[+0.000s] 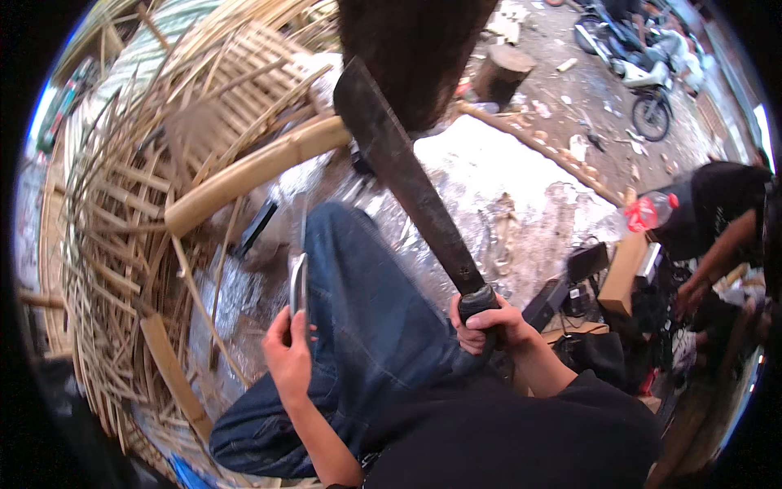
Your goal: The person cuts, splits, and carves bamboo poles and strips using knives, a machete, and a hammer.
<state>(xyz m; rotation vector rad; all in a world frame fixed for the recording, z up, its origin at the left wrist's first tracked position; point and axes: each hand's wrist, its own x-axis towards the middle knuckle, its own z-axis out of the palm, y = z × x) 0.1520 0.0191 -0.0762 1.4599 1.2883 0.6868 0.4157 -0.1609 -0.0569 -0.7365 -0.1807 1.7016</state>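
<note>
- The right hand (492,324) has its grip wrapped firmly around the dark handle (477,302) of a machete (413,183).
- The machete's broad, dark blade slants up and to the left, away from the person, its rounded tip in front of a thick dark trunk (411,57).
- The left hand (289,359) has its grip pinching a slim silvery tool (298,285), held nearly upright beside the raised knee; its pale upper part is blurred.
- The person sits in blue jeans (358,285), one knee up between the two tools, with a black shirt (505,436) below.
- A thick bamboo pole (261,173) lies aslant beyond the knee, its far end seen right beside the machete blade; whether they touch, I cannot tell.
- A slim black object (259,226) rests under the pole, near its lower end.
- Woven bamboo strips (122,277) fill the left side, with a shorter bamboo piece (173,376) near the left forearm.
- A pale, shiny sheet (497,175) covers the ground ahead.
- At the right, a bottle with a red label (652,212) stands near a cardboard box (623,277), beside another person's bare arm (725,248).
- Farther off are a cut stump (503,75) and a motorbike (648,77).
</note>
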